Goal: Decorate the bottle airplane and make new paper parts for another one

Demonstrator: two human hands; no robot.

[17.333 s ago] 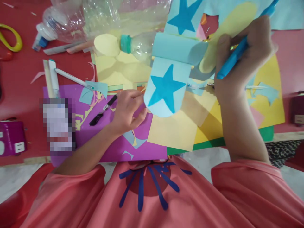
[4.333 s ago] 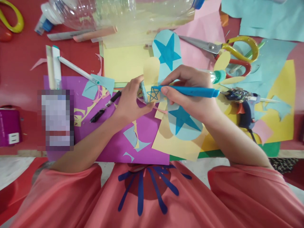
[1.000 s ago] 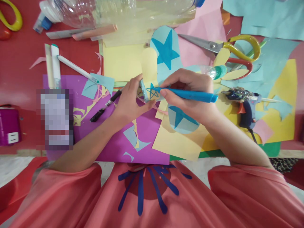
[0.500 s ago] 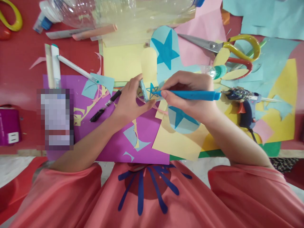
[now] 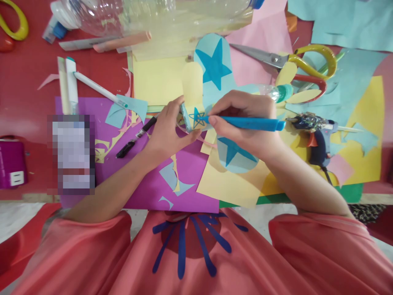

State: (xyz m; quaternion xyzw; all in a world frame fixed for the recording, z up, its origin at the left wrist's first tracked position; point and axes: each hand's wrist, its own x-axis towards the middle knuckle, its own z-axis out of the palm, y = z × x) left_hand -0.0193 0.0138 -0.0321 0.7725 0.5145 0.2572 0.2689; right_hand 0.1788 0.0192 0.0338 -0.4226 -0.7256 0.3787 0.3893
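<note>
Head view: the right hand (image 5: 244,119) is closed in a writing grip on a blue marker (image 5: 251,123), its tip set within a small star (image 5: 199,119) drawn on a pale yellow strip (image 5: 193,80). The left hand (image 5: 167,133) is curved, thumb below and fingers above, pinching a narrow light-blue edge (image 5: 185,116) directly beside the star. The strip is located between the hands, rounded end pointing away from the wearer.

Status change: a few seconds ago the star was bare line work; its top arm now shows solid blue. The other arms remain mainly outlined. By judgement, the work has passed from outlining to filling, with most of the fill outstanding.

Adjacent parts: an upper light-blue tab (image 5: 229,57) and a lower light-blue tab (image 5: 242,164) each carry a larger, filled blue star. The right hand obscures the area between them, so whether they join the strip cannot be confirmed.

Outer area, right: scissors (image 5: 275,60), a green-capped bottle (image 5: 283,93) and a glue gun (image 5: 319,137). Outer area, left: a black pen (image 5: 135,138) on a purple sheet (image 5: 190,196), and a pixelated phone (image 5: 73,151). Far side: a large clear bottle (image 5: 95,18), lying on its side.
</note>
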